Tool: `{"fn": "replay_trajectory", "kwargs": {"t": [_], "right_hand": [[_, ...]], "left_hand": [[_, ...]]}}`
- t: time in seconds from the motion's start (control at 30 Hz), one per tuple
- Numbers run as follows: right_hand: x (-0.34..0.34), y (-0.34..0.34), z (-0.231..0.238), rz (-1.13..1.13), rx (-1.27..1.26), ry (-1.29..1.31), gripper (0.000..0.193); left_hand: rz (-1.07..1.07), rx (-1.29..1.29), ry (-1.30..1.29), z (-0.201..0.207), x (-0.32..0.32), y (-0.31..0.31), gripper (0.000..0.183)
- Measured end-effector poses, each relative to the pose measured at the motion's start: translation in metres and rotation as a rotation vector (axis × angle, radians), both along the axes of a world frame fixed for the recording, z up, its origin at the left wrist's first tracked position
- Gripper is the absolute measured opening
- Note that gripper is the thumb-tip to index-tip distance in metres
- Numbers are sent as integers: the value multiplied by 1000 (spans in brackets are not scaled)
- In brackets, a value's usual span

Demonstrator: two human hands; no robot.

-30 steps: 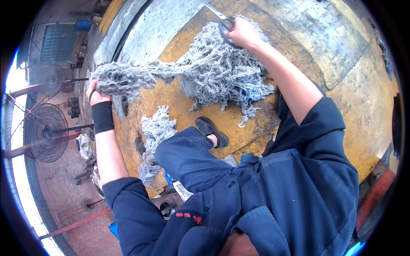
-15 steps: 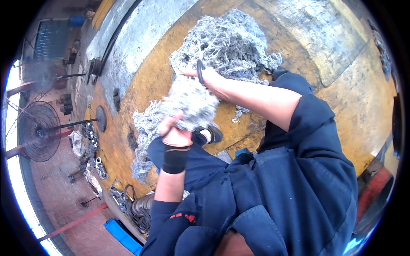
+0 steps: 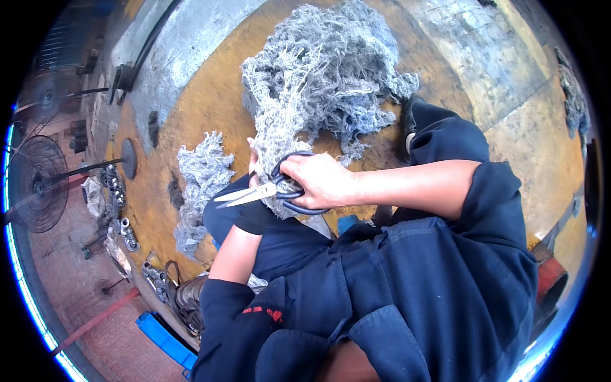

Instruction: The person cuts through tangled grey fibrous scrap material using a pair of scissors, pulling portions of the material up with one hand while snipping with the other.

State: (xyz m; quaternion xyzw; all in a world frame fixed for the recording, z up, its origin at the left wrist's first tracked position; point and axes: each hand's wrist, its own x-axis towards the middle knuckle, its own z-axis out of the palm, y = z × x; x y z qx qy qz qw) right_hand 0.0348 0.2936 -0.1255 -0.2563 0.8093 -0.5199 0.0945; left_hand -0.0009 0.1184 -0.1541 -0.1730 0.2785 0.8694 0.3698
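My right hand (image 3: 315, 181) is closed on a pair of black-handled scissors (image 3: 262, 191), whose bright blades point left, slightly apart, above my left wrist. A bunch of grey tangled yarn waste (image 3: 277, 137) runs from the large grey pile (image 3: 334, 70) down to my hands. My left hand (image 3: 253, 159) grips the near end of this bunch; most of its fingers are hidden by the yarn and scissors. A black band (image 3: 253, 218) wraps my left wrist. Left of my knee lies a smaller heap of the same grey yarn (image 3: 200, 184).
The worn yellow-brown floor (image 3: 210, 89) has grey metal-like patches. At the left stand fans (image 3: 39, 184) on poles with round bases, near metal fittings (image 3: 129, 234). A blue object (image 3: 167, 340) lies lower left. More grey fibre (image 3: 571, 92) lies far right.
The scissors, earlier hanging at my right hand with one black loop showing, now lie across the yarn with blades pointing left. Both hands came nearer each other, and the yarn now stretches to the pile.
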Motion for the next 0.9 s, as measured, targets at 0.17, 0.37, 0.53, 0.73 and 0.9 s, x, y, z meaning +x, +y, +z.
{"fn": "replay_trajectory", "kwargs": {"t": [0.17,0.37,0.53,0.73,0.9], "right_hand": [[-6,3,-7,82,20,48,29],[-36,22,-3,352,133,3,41],[-76,64,-3,-293,347,-198,48],[-97,28,-23,-273,165,-799,59],[-89,-3,-62,-274,410,-556,47]], "left_hand": [[-258,-17,5,-12,-18,-1,84],[-332,-33,-212,-53,-36,-27,51],[-381,-221,210,-82,-19,-22,52],[-311,-325,97,-74,-9,-1,46],[-338,-423,258,-68,-8,7,47]]}}
